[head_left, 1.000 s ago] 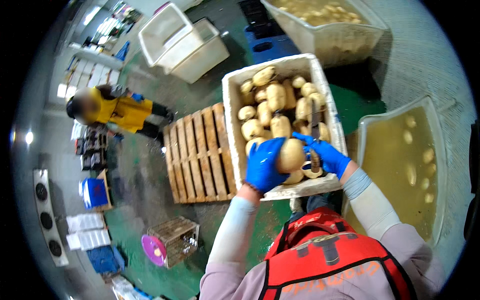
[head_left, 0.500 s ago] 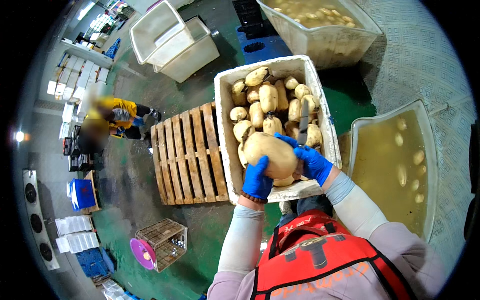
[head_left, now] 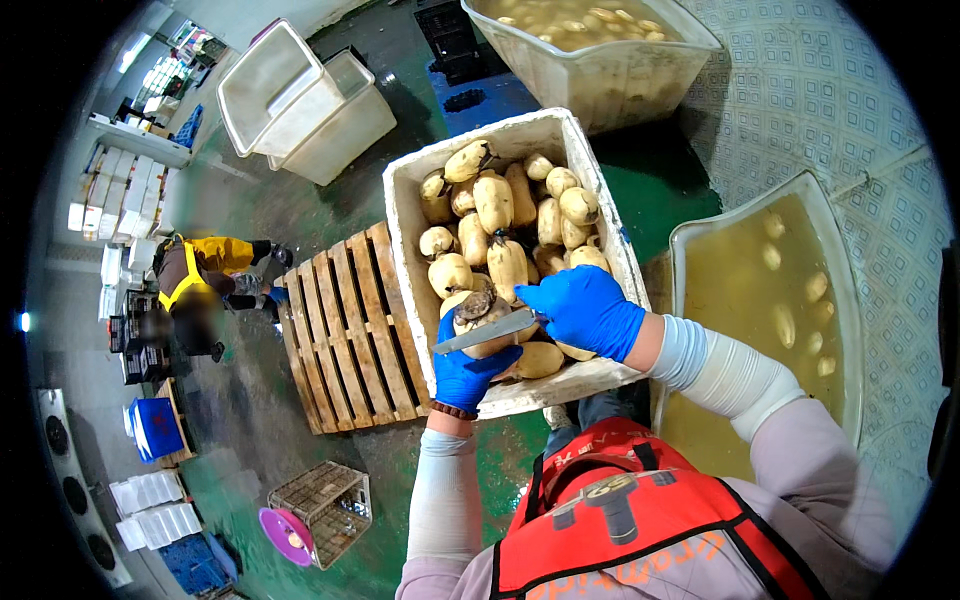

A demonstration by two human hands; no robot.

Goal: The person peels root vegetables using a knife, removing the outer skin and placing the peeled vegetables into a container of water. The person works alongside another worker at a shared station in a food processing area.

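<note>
My left hand (head_left: 460, 370), in a blue glove, grips a lotus root piece (head_left: 480, 310) whose dark, rough end faces up. My blue-gloved right hand (head_left: 585, 310) is closed on a knife (head_left: 470, 336), its blade lying across that piece toward the left. Both hands are over the near part of a white foam box (head_left: 416, 180), heaped with several pale, dark-streaked lotus roots (head_left: 494, 202).
Wooden pallet (head_left: 340, 300) left of the box; tubs of roots in murky water at right (head_left: 750, 380) and behind (head_left: 630, 90); stacked white bins (head_left: 330, 130); wire crate (head_left: 320, 510) with purple basin (head_left: 275, 530). A co-worker in yellow (head_left: 220, 255) bends beside black crates (head_left: 145, 350).
My right hand has taken up the knife that lay on the roots. The held piece has turned dark end up. The co-worker has bent lower, and the view has shifted.
</note>
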